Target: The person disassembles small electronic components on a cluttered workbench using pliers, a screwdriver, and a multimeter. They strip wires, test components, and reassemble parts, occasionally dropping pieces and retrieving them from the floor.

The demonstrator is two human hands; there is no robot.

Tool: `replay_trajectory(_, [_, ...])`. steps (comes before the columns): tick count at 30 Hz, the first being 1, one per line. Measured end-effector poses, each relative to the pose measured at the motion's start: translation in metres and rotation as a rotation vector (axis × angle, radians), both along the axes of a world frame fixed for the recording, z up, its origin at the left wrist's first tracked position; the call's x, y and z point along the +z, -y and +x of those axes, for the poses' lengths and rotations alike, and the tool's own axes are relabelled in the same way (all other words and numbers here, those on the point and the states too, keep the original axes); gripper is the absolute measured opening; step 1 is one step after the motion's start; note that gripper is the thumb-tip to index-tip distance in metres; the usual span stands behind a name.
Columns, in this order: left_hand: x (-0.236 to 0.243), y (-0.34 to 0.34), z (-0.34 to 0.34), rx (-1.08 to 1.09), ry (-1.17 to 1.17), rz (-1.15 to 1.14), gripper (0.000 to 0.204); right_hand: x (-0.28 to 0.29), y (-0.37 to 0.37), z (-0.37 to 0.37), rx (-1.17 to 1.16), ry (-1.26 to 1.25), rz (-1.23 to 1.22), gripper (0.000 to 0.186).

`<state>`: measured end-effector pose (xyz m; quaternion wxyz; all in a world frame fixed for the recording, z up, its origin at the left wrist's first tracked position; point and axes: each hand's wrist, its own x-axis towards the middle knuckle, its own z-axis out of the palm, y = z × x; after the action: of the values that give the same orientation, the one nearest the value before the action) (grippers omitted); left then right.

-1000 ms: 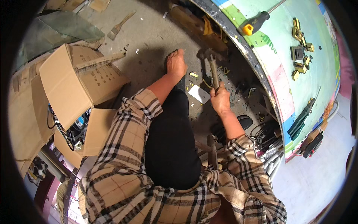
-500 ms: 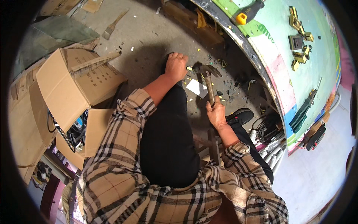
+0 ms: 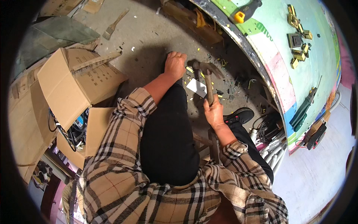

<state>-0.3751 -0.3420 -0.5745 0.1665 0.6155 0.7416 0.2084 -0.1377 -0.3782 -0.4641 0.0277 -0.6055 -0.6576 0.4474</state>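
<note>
Pointing lengthwise forward, head-first: hammer (image 3: 209,85)

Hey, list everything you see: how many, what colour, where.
hammer: one, brown, centre
flat rectangle: one, white, floor left of hammer
scraps: many, black and yellow, floor around rectangle
paintbrush: one, brown, floor, upper left
glass sheets: count unclear, greenish, upper left
open box: one, tan, left side
table: one, multicoloured, right
screwdriver: one, black and yellow, on table
small blocks: several, gold and black, on table
pliers: one pair, green handles, on table
pipes: several, white, lower right
shoe: one, black, right of centre
trousers: one pair, black, centre
left hand: one, bare, up-left of rectangle
right hand: one, bare, gripping hammer
</note>
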Motion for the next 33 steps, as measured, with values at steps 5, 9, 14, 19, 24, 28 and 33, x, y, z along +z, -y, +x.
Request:
replay_trajectory(5, [-0.003, 0.006, 0.004, -0.008, -0.013, -0.019, 0.02, -0.037, 0.021, 0.03, 0.054, 0.163, -0.024, 0.026])
replay_trajectory(9, [-0.003, 0.003, 0.002, -0.091, -0.034, 0.017, 0.016, -0.037, 0.013, 0.046, -0.105, 0.069, 0.008, 0.026])
replay_trajectory(14, [-0.006, 0.01, 0.02, -0.322, 0.015, -0.076, 0.018, -0.026, -0.007, 0.051, -0.443, -0.176, -0.429, 0.019])
replay_trajectory(19, [-0.027, -0.002, 0.029, -0.484, -0.145, -0.199, 0.029, -0.041, -0.02, 0.078, -0.553, -0.167, -0.487, 0.024])
replay_trajectory(24, [-0.028, -0.023, 0.024, -0.527, -0.139, -0.281, 0.031, -0.062, -0.025, 0.106, -0.413, 0.03, -0.417, 0.032])
replay_trajectory(28, [0.004, -0.039, 0.027, -0.22, 0.156, -0.199, 0.029, -0.071, -0.018, 0.136, -0.039, 0.329, -0.098, 0.045])
replay_trajectory(33, [0.098, -0.056, 0.02, -0.204, 0.416, -0.334, 0.029, 0.016, -0.057, 0.125, 0.245, 0.647, -0.252, 0.049])
